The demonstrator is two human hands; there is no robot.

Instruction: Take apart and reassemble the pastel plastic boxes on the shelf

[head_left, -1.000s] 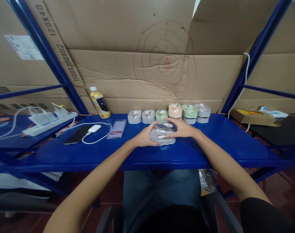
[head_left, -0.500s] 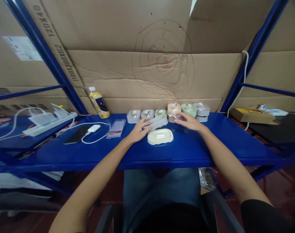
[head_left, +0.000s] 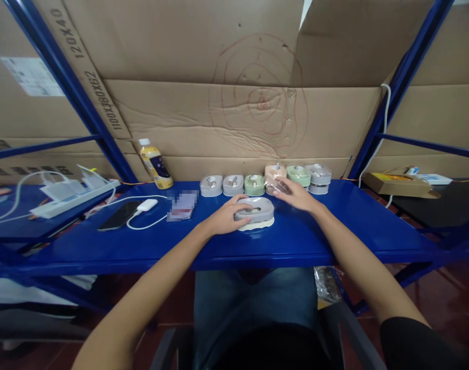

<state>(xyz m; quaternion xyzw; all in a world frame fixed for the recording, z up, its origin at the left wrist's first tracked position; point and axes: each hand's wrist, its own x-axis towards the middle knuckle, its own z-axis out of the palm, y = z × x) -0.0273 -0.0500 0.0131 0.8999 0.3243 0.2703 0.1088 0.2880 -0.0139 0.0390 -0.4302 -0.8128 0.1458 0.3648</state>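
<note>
Assembly is shown partly done: the grey dish (head_left: 266,209) is set over the cream base (head_left: 257,225), gripped by the left hand (head_left: 226,216); the clear cover (head_left: 272,187), apparently pinched in the right hand's (head_left: 292,195) fingers, is off. Bare surface (head_left: 327,226) is left nearward and rightward; the far side is bounded by packaged dishes (head_left: 233,186).
</note>
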